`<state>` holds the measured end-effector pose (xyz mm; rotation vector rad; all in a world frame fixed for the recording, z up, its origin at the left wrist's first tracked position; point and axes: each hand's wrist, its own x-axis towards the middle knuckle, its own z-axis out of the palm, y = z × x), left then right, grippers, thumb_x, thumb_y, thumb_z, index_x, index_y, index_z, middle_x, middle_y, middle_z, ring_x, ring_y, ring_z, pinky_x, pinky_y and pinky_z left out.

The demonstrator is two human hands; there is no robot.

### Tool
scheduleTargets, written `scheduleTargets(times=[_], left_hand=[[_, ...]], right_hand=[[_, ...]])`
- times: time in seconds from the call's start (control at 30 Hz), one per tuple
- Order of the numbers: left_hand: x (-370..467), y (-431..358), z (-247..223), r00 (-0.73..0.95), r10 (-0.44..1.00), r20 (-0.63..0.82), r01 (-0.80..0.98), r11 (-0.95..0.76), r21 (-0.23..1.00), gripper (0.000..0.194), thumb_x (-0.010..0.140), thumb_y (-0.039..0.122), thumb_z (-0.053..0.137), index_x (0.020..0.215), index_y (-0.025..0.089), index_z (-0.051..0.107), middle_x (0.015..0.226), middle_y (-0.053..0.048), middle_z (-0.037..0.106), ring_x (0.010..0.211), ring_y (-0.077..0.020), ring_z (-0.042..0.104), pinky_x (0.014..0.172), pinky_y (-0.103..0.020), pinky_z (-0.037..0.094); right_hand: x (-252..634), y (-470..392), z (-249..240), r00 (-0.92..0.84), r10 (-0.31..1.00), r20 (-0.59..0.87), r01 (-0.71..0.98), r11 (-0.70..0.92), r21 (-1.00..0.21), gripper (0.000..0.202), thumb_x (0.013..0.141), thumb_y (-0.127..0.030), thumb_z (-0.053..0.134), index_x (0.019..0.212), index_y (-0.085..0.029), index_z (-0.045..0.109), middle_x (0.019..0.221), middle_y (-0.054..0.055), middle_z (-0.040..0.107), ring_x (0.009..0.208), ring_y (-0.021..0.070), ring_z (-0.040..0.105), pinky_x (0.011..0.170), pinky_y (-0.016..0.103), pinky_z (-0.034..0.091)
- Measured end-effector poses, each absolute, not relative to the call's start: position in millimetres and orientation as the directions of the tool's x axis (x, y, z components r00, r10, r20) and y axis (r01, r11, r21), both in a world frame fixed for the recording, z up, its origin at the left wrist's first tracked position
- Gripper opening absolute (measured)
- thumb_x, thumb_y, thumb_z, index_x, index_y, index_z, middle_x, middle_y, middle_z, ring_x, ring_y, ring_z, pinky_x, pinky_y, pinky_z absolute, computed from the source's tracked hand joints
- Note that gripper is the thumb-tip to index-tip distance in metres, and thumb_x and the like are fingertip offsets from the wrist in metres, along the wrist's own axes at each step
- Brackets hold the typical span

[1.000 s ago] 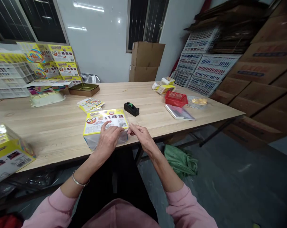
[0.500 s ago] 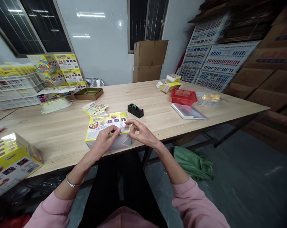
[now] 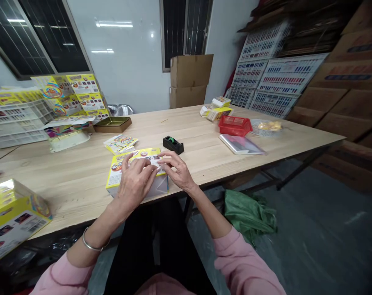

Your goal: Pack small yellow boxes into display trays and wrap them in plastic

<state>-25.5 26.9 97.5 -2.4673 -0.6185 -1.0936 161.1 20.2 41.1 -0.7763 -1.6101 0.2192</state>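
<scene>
A yellow and white printed box lies near the table's front edge, directly under both hands. Clear plastic film shows at its right front part, and folded film covers the side facing me. My left hand is over the box's middle, thumb and index finger pinched together on the film. Close beside it, my right hand pinches the film at the box's right end, its fingertips almost meeting the left ones. Just behind the box stands a black tape dispenser. Printed cards lie behind its left part.
Another yellow box is at the left table edge. Stacked boxes, white crates and a brown tray stand back left. Rightward are a red basket, a stack of clear sheets and a plastic dish.
My left hand has moved forward over the box, its fingers now covering more of the top. My right hand has shifted slightly left, and both hands remain close together at the film.
</scene>
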Motion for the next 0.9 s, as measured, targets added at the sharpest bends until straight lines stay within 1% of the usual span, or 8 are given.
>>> scheduleTargets(times=[0.07,0.17,0.27,0.33,0.4,0.57,0.7,0.9], left_hand=[[-25,27,100,0.606,0.242,0.758,0.522,-0.839,-0.15,0.018,0.098,0.024,0.052,0.088,0.019,0.065,0.091,-0.005,0.072,0.088,-0.0202,0.067,0.11,-0.054,0.032],[-26,32,100,0.615,0.321,0.72,0.495,-0.868,-0.035,0.023,0.1,0.028,0.048,0.085,0.019,0.063,0.088,-0.003,0.073,0.086,-0.0194,0.068,0.112,-0.053,0.031],[-29,42,95,0.6,0.456,0.657,0.479,-0.863,0.161,0.028,0.1,0.034,0.047,0.082,0.02,0.063,0.082,-0.001,0.073,0.079,-0.0185,0.068,0.108,-0.049,0.037],[-29,48,90,0.573,0.524,0.631,0.459,-0.842,0.282,0.023,0.098,0.037,0.051,0.09,0.021,0.065,0.08,0.0,0.074,0.078,-0.0186,0.068,0.101,-0.044,0.044],[-29,51,85,0.525,0.533,0.664,0.443,-0.837,0.322,0.019,0.095,0.036,0.057,0.104,0.021,0.064,0.082,-0.001,0.075,0.083,-0.0197,0.07,0.098,-0.043,0.047],[-28,45,76,0.512,0.374,0.773,0.517,-0.853,0.07,0.018,0.096,0.026,0.056,0.109,0.025,0.068,0.105,-0.005,0.074,0.102,-0.0218,0.067,0.115,-0.057,0.026],[-24,43,74,0.535,0.355,0.767,0.594,-0.803,-0.042,0.02,0.094,0.027,0.061,0.112,0.03,0.069,0.11,-0.007,0.072,0.112,-0.0277,0.06,0.114,-0.068,0.012],[-22,45,72,0.495,0.325,0.806,0.643,-0.761,-0.088,0.027,0.095,0.027,0.058,0.122,0.028,0.065,0.1,-0.007,0.073,0.102,-0.0254,0.063,0.114,-0.066,0.013]], right_hand=[[160,22,41,-0.012,0.628,0.778,0.243,0.757,-0.607,0.02,0.098,-0.036,0.055,0.104,-0.024,0.07,0.117,0.008,0.064,0.089,0.0178,0.064,0.068,0.03,0.056],[159,20,44,-0.035,0.712,0.701,0.101,0.701,-0.706,0.022,0.094,-0.041,0.061,0.096,-0.022,0.071,0.106,0.006,0.064,0.06,0.009,0.056,0.053,0.025,0.05],[160,15,48,-0.041,0.797,0.603,0.049,0.604,-0.795,0.028,0.09,-0.047,0.065,0.088,-0.02,0.071,0.1,0.004,0.063,0.058,0.0072,0.055,0.054,0.024,0.049],[159,13,51,-0.033,0.836,0.548,0.038,0.549,-0.835,0.03,0.088,-0.049,0.066,0.086,-0.019,0.071,0.092,0.003,0.063,0.061,0.0085,0.057,0.056,0.023,0.05],[157,11,52,-0.006,0.853,0.521,0.047,0.521,-0.852,0.031,0.086,-0.049,0.068,0.083,-0.018,0.07,0.085,0.002,0.062,0.063,0.0096,0.058,0.058,0.023,0.05],[152,10,50,0.055,0.869,0.492,0.075,0.488,-0.87,0.028,0.084,-0.047,0.069,0.084,-0.019,0.072,0.091,0.003,0.065,0.066,0.0111,0.06,0.058,0.023,0.053],[151,11,48,0.058,0.834,0.548,0.119,0.539,-0.834,0.023,0.086,-0.042,0.066,0.089,-0.021,0.074,0.095,0.005,0.067,0.076,0.0139,0.064,0.06,0.023,0.054],[150,8,49,0.038,0.831,0.554,0.124,0.547,-0.828,0.022,0.089,-0.038,0.062,0.091,-0.019,0.074,0.099,0.006,0.067,0.078,0.0145,0.065,0.062,0.025,0.057]])
